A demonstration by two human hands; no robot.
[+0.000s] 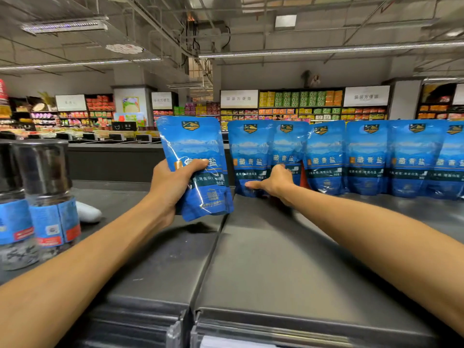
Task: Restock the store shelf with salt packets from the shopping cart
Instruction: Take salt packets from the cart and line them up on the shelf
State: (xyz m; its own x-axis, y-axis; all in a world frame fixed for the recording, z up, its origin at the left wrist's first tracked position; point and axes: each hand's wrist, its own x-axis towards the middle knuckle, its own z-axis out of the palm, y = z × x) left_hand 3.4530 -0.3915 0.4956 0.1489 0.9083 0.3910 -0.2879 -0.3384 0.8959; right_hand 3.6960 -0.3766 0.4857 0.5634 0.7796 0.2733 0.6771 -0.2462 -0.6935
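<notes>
**Salt packet held just left of the row's open end**

Head view. Nearest the camera, two bare forearms are seen reaching forward over the dark grey shelf top (263, 267), which is split by a seam running away from the viewer.

Left hand (173, 182): fingers are curled round a blue salt packet (195, 164), thumb laid across its printed front at mid-height. The packet is held upright with a slight lean, long axis near vertical, its bottom edge just above the shelf surface over the seam.

Right hand (275, 183): fingers are extended and pressed flat against the lower front of the leftmost packet in the standing row (351, 156), thumb stretched out to the left. Nothing is gripped; the row's end appears to be steadied.

Key relation: the held packet lies just left of the row's end, close beside it but apart, the right hand between them at base level. The left hand is judged the one to set it down, with a short move rightward and back.

Packet appearance: glossy blue pouch, gold emblem at top, mountain scene, white characters on a mid band, darker lower panel. The film is creased under the grip, so it is judged soft and liable to slump.

Left edge of view: two grinder bottles (47, 187) with blue labels are noted, a white object (88, 212) behind them. No shopping cart is seen.
</notes>
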